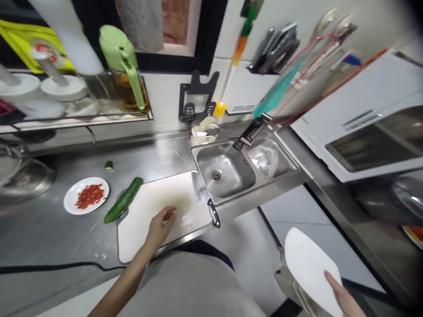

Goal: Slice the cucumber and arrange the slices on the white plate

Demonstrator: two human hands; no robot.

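Observation:
My left hand (161, 228) rests on the white cutting board (142, 224), fingers loosely curled and holding nothing, next to a small pile of white chopped bits (186, 219). A cleaver (205, 198) lies at the board's right edge, its blade towards the sink. A whole cucumber (123, 199) lies across the board's left corner. Low at the right, my right hand (343, 298) grips a white plate (310, 268) from a stack below counter level.
A small white plate of chopped red chilli (86, 195) sits left of the board, with a cucumber end (109, 165) behind it. The steel sink (228, 171) and tap (251, 130) lie to the right. A black cable (49, 266) runs along the counter's front.

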